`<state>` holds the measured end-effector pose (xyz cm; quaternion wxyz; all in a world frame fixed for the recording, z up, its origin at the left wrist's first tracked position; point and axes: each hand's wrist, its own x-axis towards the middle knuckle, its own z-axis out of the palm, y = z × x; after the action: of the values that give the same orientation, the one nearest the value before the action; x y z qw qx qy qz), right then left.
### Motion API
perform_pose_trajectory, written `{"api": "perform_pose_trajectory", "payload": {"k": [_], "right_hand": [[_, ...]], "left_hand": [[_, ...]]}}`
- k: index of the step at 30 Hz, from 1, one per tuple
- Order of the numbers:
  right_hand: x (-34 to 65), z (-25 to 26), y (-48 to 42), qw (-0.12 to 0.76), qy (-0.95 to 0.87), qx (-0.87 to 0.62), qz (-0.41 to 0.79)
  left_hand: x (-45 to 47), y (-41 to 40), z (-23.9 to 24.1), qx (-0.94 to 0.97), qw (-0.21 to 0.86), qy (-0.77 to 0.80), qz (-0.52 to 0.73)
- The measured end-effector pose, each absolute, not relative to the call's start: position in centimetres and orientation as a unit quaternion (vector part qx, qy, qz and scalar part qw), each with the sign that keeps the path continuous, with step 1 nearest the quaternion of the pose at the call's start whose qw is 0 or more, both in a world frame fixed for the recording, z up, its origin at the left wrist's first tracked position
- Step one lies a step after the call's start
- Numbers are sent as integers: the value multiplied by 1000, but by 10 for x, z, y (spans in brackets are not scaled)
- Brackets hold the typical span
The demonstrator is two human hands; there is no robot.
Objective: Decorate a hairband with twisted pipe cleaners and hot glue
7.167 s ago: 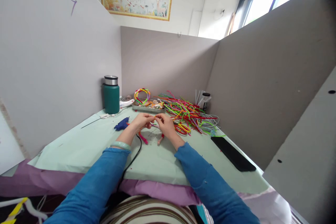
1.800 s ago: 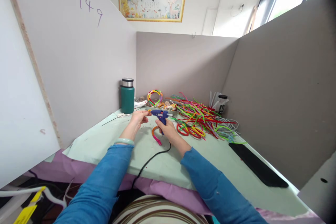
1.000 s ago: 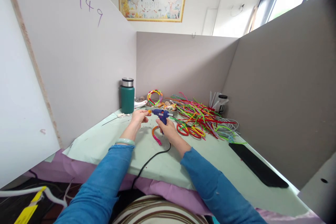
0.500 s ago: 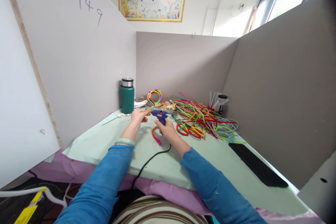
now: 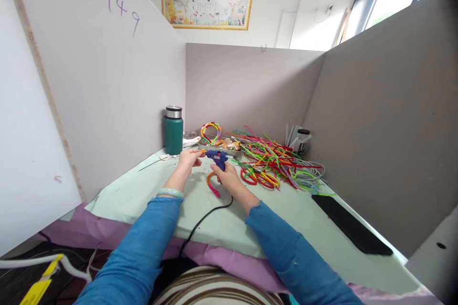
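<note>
My right hand (image 5: 229,178) grips a blue hot-glue gun (image 5: 216,156) by the handle, nozzle pointing left. My left hand (image 5: 188,161) pinches a small orange piece (image 5: 202,151) right at the nozzle tip. Below the gun lies a curved band (image 5: 212,185) wrapped in orange and pink fuzzy stems, on the pale green table cover (image 5: 143,190). The gun's black cord (image 5: 203,219) runs back over the table edge toward me.
A heap of coloured fuzzy stems (image 5: 275,159) covers the far right of the table. A metal tray (image 5: 219,145) with a rainbow band stands at the back, a green flask (image 5: 173,131) at the back left, a black slab (image 5: 352,224) at the right. Partition walls enclose three sides.
Seven seconds ago both hands twisted stems over the table and the gun lay at the left. Now the right hand holds the gun; over the last second it barely shifted left.
</note>
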<state>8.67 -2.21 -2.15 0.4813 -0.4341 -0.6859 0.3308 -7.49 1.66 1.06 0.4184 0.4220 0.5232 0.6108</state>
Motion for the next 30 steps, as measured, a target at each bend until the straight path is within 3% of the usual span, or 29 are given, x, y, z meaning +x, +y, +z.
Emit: {"api": "perform_pose_trajectory", "payload": {"k": [23, 27, 30], "right_hand": [[86, -24, -16, 491, -673, -452, 318], [82, -20, -14, 467, -689, -459, 310], [72, -11, -14, 419, -739, -470, 239]], "left_hand": [[-77, 13, 13, 418, 411, 531, 612], [-91, 8, 20, 383, 419, 522, 637], [-112, 0, 30, 353, 418, 507, 666]]}}
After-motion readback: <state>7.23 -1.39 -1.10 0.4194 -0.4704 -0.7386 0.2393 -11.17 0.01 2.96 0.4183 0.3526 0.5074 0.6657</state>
